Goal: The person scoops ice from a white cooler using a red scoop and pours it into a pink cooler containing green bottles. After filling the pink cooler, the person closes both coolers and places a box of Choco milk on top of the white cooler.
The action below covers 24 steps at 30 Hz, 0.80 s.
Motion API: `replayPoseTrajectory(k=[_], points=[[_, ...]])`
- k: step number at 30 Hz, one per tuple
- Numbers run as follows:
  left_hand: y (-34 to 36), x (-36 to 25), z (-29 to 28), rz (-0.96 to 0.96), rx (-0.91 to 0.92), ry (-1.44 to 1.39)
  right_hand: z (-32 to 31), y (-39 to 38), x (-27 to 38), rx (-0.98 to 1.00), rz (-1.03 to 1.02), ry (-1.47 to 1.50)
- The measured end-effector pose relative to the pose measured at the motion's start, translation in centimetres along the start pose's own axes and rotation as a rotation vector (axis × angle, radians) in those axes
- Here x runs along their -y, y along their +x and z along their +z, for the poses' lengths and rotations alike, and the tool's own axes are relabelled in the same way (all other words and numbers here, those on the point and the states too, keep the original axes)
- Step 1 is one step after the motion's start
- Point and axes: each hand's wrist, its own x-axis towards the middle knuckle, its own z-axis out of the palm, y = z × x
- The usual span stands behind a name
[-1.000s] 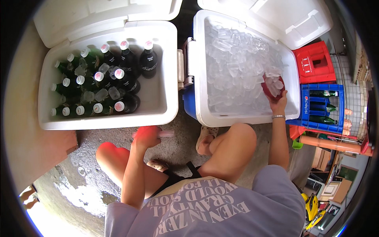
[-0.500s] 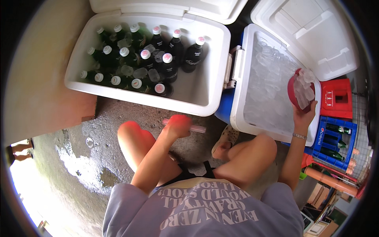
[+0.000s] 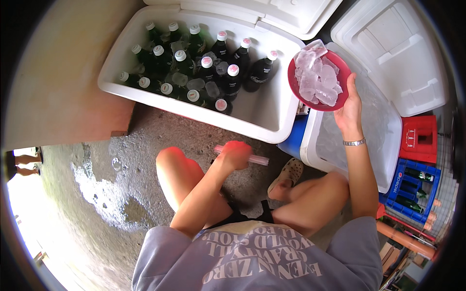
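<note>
Grasping a smooth, round red bowl [image 3: 342, 72] from its lower right side, the right hand [image 3: 350, 110] keeps its grip firm, at the upper right of centre. Clear, angular ice [image 3: 318, 80] is heaped in the bowl. Near the middle of the frame, the left hand [image 3: 236, 154] has its grip clenched around a thin, see-through pinkish strip [image 3: 259, 159]; reddish light tints that hand and the knee [image 3: 171, 157] to its left.

Rough grey concrete makes up the floor [image 3: 155, 127], wet and shining at the left. A plain tan wall [image 3: 58, 82] fills the upper left.

At upper centre, the white bottle cooler [image 3: 264, 111] holds 16 glass bottles [image 3: 259, 75], green and dark, with ice between them. The ice cooler [image 3: 394, 145], right of centre, has its moulded lid [image 3: 393, 53] open. The bowl and right hand block part of both coolers; I cannot tell if the bowl touches either rim. At far right, a red crate [image 3: 418, 138] shows above a blue crate [image 3: 412, 190].
</note>
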Motion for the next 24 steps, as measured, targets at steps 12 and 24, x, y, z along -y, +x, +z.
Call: replayPoseTrajectory(k=[12, 24], points=[[0.1, 0.6, 0.9, 0.046, -0.079, 0.014, 1.0, -1.3, -0.4, -0.006, -0.052, -0.186], [0.3, 0.0, 0.1, 0.048, -0.066, 0.042, 3.0, -0.9, 0.4, 0.019, -0.239, -0.639]])
